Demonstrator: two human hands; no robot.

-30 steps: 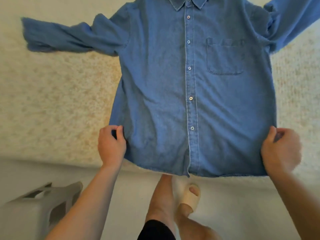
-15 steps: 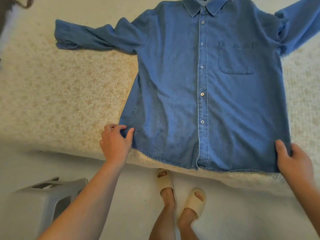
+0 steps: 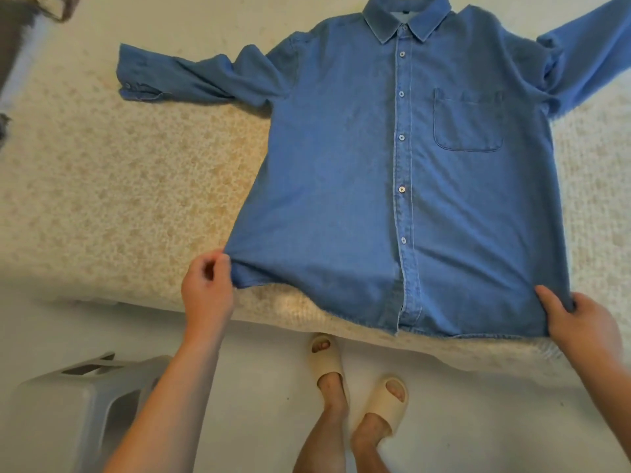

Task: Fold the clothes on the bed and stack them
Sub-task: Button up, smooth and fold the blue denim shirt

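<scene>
— Both hands at the hem?

— Confirmed. I read the right hand (image 3: 580, 327) pinching the hem corner of the denim shirt (image 3: 392, 186), thumb on top. The left hand (image 3: 208, 285) sits at the opposite corner, fingers curled; whether it grips cloth, I cannot tell.

— Purpose?

— Tensioning, I judge, to flatten it for folding. It lies face-up, buttoned, on the bed (image 3: 119, 199), sleeves spread, hem at the near edge.
</scene>
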